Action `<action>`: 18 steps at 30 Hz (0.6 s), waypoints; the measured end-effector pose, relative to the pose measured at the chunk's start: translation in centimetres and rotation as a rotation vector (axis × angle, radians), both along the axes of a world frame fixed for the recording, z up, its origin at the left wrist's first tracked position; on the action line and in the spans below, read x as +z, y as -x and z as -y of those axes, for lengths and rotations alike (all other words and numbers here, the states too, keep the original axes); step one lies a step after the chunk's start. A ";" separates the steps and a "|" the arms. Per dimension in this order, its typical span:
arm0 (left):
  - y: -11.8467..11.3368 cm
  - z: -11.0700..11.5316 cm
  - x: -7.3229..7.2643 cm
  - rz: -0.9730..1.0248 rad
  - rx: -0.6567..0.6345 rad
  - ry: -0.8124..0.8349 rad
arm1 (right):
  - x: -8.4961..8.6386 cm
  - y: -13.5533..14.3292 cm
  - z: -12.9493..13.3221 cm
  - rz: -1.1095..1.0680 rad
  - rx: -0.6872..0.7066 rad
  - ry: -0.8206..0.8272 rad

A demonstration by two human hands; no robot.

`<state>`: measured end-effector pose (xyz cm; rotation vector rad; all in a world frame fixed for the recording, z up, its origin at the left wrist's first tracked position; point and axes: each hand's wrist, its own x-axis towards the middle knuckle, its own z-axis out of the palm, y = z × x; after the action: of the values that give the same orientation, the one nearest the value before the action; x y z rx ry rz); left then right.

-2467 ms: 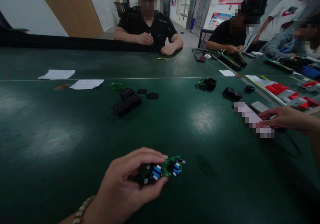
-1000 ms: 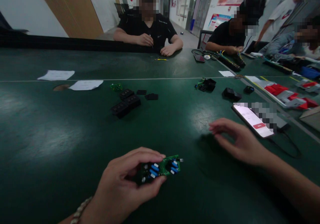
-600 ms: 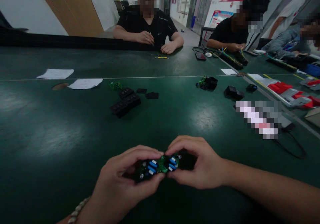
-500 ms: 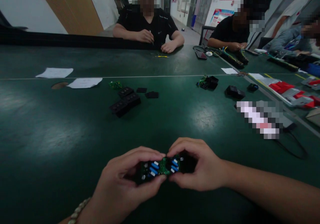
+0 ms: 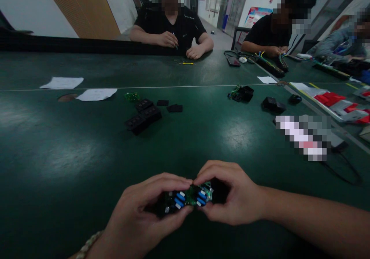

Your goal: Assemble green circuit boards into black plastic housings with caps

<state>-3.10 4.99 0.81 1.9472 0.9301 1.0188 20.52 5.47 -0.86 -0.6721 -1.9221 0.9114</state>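
Between my two hands, low in the middle of the view, is a green circuit board (image 5: 190, 196) with blue and white parts on its face. My left hand (image 5: 150, 209) grips its left end, thumb along the near edge and fingers along the far edge. Its right end is pinched by my right hand (image 5: 231, 191) in the same way. Fingertips of both hands nearly meet at the board's middle. Something dark lies around the board's ends, partly hidden by my palms; I cannot tell whether it is a housing.
Black boxes (image 5: 143, 116) and flat black pieces (image 5: 175, 108) lie ahead on the green table (image 5: 190, 143), by a small green board (image 5: 132, 96). Farther right are an opened black case (image 5: 245, 93), black blocks (image 5: 273, 105) and a blurred-out device with a cable. Several people sit across the table.
Both hands keep their hold on the circuit board, which has tilted slightly and dropped a little in view. The right hand has shifted slightly; the camera view has moved a bit.
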 end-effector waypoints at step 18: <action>0.1 0.1 -0.4 -0.024 -0.006 -0.015 | -0.3 -0.3 0.0 0.023 0.006 0.008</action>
<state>-3.16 4.84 0.43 1.9777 0.9315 1.0041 20.87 5.52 -1.12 -0.6848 -1.9427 0.9198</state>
